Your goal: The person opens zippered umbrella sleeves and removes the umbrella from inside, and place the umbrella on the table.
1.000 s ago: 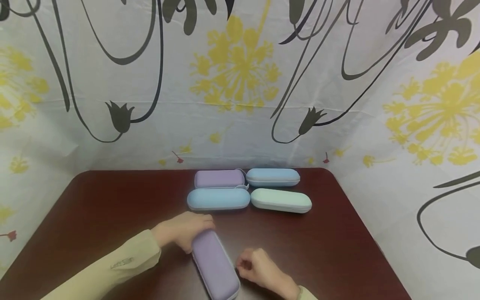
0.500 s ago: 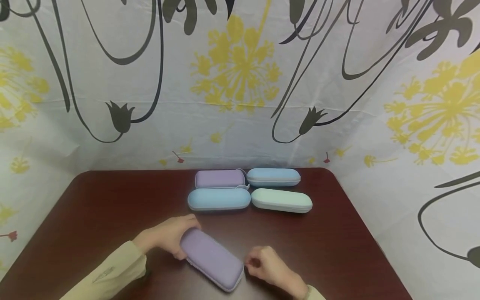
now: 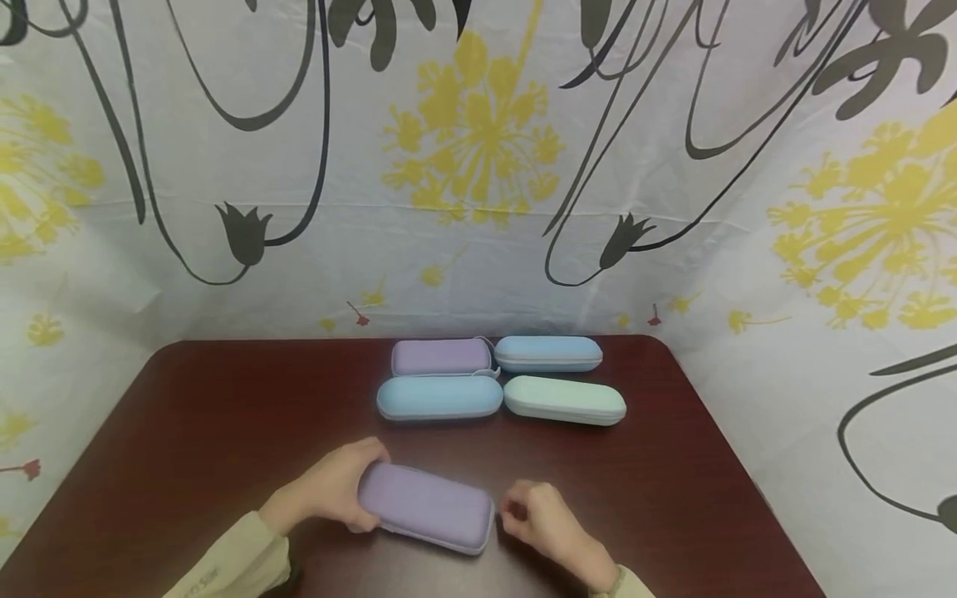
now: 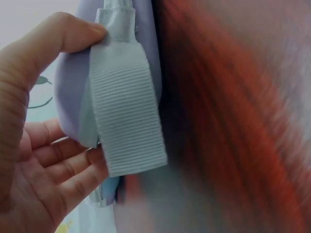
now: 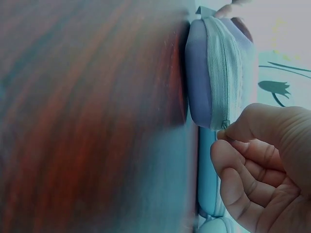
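A purple zippered case lies slightly aslant near the front of the table. My left hand grips its left end, thumb on the near side and fingers at the far side. In the left wrist view a pale ribbed strap hangs from that end, beside my thumb. My right hand is at the case's right end, thumb and forefinger pinching the small zipper pull, which they mostly cover. The pale zipper runs round the case's side and looks closed there.
Behind, two rows of cases stand together: a purple case and a blue case at the back, a light blue case and a mint green case in front. A patterned cloth hangs behind the dark table.
The purple case has swung from nearly lengthwise to nearly crosswise. My left hand has moved left and nearer with its end; my right hand has shifted right and a little farther away.
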The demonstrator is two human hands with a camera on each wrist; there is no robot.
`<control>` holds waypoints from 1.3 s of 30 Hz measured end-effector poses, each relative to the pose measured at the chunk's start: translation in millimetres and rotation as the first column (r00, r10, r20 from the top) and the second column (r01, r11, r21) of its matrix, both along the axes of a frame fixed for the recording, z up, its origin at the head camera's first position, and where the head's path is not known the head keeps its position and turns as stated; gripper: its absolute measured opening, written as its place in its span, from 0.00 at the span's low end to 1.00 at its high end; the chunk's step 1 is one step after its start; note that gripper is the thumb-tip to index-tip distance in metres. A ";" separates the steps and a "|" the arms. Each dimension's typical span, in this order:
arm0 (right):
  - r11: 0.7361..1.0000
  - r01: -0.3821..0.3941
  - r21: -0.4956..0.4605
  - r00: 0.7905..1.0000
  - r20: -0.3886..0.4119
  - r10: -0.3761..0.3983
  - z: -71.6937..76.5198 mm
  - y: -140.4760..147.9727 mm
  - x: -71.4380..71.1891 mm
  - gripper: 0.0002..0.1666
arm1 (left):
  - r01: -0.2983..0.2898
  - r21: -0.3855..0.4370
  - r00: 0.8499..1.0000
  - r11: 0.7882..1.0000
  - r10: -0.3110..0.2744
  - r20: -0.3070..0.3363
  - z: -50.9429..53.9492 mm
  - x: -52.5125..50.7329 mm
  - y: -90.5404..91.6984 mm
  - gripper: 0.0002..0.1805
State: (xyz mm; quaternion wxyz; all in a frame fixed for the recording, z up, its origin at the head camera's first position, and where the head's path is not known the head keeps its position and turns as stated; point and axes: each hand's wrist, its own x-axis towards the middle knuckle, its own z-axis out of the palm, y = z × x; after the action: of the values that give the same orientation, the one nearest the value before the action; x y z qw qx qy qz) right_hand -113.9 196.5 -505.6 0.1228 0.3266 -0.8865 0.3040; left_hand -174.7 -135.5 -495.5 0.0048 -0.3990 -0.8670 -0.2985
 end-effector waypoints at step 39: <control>0.999 0.014 -0.034 0.993 0.114 -0.010 -2.0 6.4 -8.2 0.10 | -0.083 0.173 0.995 0.981 0.093 -0.048 -15.8 16.0 8.0 0.28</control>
State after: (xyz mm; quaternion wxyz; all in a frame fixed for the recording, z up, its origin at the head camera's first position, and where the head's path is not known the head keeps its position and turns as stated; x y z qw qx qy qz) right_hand -122.2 202.9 -507.6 0.0795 0.3013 -0.8886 0.3366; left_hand -158.8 -127.5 -511.3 0.0765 -0.3666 -0.8544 -0.3601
